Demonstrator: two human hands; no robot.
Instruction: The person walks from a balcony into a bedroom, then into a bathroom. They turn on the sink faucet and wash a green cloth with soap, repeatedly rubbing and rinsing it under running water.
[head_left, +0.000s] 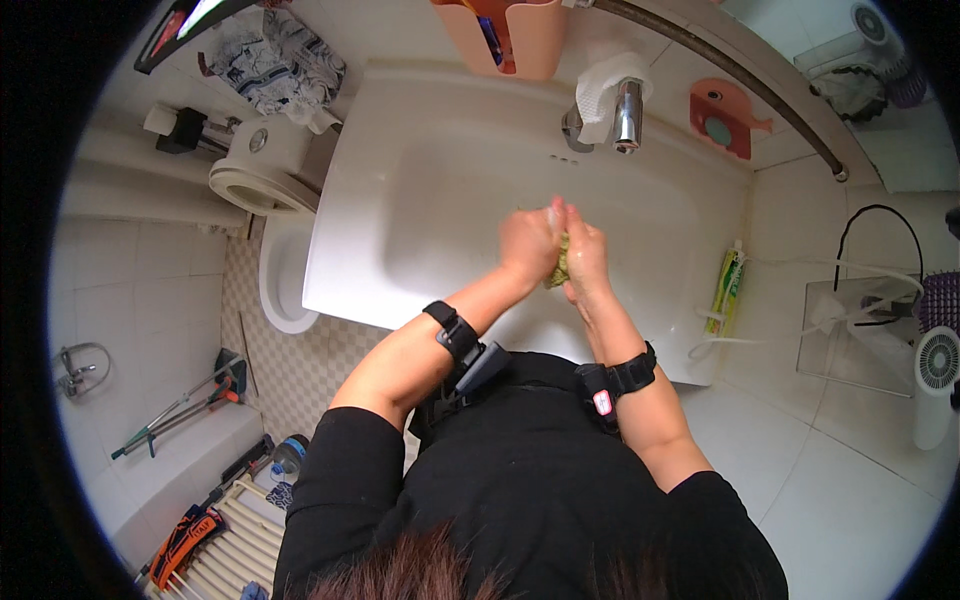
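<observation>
Over the basin of a white sink (450, 172), my left hand (529, 238) and my right hand (586, 251) are pressed together around a wet-looking, bunched yellow-green cloth (559, 266). Part of the cloth shows between the palms; the rest is hidden by the fingers. A little whitish foam seems to lie near the fingertips. Behind the hands stands a chrome faucet (628, 116) with a white textured cloth (596, 94) draped over its base.
A toothpaste tube (726, 289) lies on the sink's right rim, near a white cable. A pink holder (536, 37) and a pink whale-shaped soap dish (720, 112) are behind the basin. A toilet (289, 281) stands left; a hair dryer (936, 375) hangs at right.
</observation>
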